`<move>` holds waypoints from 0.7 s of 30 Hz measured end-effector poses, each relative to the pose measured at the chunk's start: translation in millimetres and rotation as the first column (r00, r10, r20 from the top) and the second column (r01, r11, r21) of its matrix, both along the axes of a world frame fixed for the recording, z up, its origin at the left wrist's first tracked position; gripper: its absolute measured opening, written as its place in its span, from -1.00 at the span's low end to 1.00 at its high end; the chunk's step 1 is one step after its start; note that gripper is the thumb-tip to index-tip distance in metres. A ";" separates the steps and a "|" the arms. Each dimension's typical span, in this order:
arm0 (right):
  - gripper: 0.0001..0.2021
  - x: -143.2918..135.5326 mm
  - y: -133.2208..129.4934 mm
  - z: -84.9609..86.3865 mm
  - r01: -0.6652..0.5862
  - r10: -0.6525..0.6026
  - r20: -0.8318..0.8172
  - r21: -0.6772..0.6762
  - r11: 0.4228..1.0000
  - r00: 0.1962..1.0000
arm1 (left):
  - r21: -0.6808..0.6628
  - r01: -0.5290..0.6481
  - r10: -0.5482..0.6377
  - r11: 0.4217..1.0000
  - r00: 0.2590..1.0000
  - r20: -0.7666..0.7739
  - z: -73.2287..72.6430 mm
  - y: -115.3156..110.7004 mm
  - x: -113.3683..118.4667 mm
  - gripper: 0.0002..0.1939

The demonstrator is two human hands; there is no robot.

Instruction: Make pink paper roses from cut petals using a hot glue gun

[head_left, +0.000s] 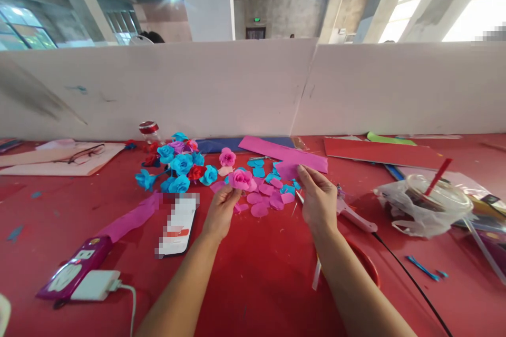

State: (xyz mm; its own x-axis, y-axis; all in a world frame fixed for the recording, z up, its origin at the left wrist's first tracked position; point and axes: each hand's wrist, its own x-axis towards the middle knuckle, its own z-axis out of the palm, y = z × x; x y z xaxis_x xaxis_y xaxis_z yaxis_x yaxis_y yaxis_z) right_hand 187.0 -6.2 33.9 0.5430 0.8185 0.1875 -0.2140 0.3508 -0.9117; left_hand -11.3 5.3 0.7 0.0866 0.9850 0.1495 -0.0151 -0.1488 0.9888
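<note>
From far away, I am working two hands over a red surface (pixel 256 284). My left hand (pixel 220 211) is closing its fingers around the bottom of a pink flower (pixel 242 179), and the bloom is facing up. My right hand (pixel 321 202) is pinching a pink paper piece (pixel 287 171) between thumb and finger. Both things are hanging around the middle of the surface, well apart from its near edge.

Between my hands, loose pink petals (pixel 259 209) are lying in a messy pile, and blue petals (pixel 259 172) are lying just past them. A long pink strip (pixel 284 152) is resting near the far edge, by the white wall (pixel 158 89). A pointy metal tip (pixel 300 197) is poking out beside my right hand, which is hiding the rest.

To the left, a bunch of blue, red and purple flowers (pixel 182 164) is sitting toward the far edge. A phone (pixel 179 226) is lying nearer to me. On the right side, a glue gun (pixel 356 216) is lying by my right hand, and a cup (pixel 438 192) is sitting in a clear bag (pixel 413 221).
</note>
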 end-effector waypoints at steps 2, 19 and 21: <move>-0.72 -3.6 -0.1 -1.6 -0.071 0.070 -0.024 -0.016 0.997 0.997 | 0.017 0.021 -0.022 1.000 0.997 0.080 -3.6 1.1 2.5 -0.64; -0.73 -26.7 -7.5 5.5 -0.299 0.272 -0.291 -0.051 0.953 0.917 | -0.066 0.395 -0.309 0.916 0.802 0.511 5.9 -12.4 16.7 -0.74; -0.72 -29.3 -8.5 5.1 -0.286 0.261 -0.271 -0.059 0.956 0.927 | -0.091 0.403 -0.287 0.911 0.776 0.562 1.3 -11.9 19.2 -0.76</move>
